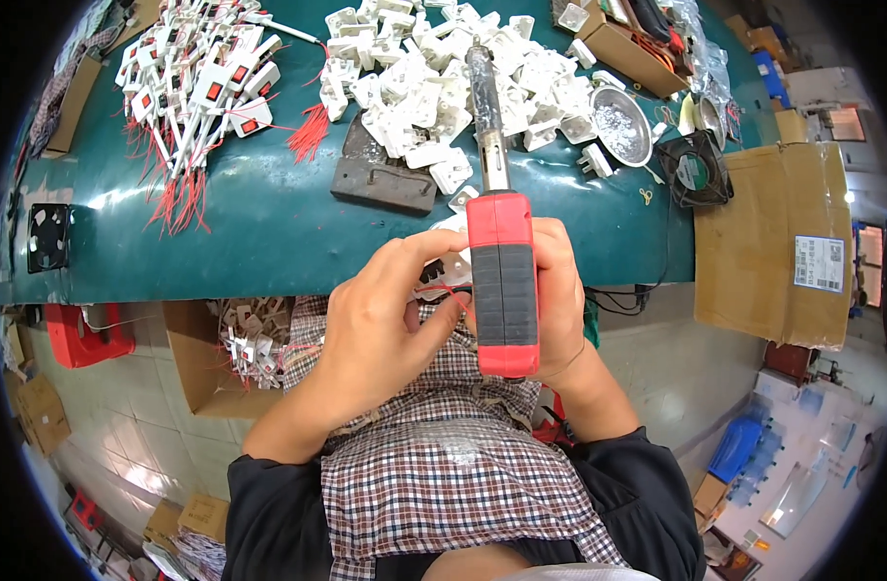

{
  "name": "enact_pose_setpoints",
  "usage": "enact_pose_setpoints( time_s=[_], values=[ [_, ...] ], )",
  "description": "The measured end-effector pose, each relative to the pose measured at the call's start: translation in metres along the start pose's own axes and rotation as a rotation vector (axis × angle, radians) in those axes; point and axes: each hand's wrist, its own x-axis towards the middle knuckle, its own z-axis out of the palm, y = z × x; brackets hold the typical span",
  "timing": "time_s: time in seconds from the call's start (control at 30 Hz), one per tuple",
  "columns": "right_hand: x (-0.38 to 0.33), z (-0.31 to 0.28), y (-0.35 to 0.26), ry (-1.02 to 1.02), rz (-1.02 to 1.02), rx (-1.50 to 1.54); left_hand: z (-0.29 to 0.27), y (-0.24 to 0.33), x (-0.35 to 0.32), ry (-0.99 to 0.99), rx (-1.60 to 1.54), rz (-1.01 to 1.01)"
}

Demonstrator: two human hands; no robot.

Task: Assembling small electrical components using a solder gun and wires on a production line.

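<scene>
My right hand is closed round a red and dark grey soldering gun, whose metal barrel points away over the table; the gun's body covers most of those fingers. To its left, my left hand is closed, thumb and forefinger pinching thin red wires at a small white plastic part. The gun and fingers partly hide this part. Both hands are at the table's near edge. Just beyond lies a dark block with a handle, beside a large heap of white plastic plug parts.
White switch pieces with red wires are heaped at the far left. A round metal dish, a small black fan and a cardboard box stand to the right. Below the table's left edge, an open carton holds more white parts.
</scene>
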Motion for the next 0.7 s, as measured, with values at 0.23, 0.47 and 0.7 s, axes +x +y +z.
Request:
enact_pose_setpoints(
  time_s=[0.23, 0.47, 0.7],
  values=[
    [-0.001, -0.002, 0.005, -0.069, -0.003, 0.039, 0.008, -0.012, 0.004, 0.069, -0.084, 0.049],
    [0.001, -0.006, 0.006, -0.073, 0.005, 0.008, 0.008, -0.013, 0.004, 0.088, 0.098, 0.157],
    [0.002, -0.002, 0.005, -0.06, 0.036, 0.016, 0.008, -0.021, 0.003, 0.103, -0.041, 0.148]
  ],
)
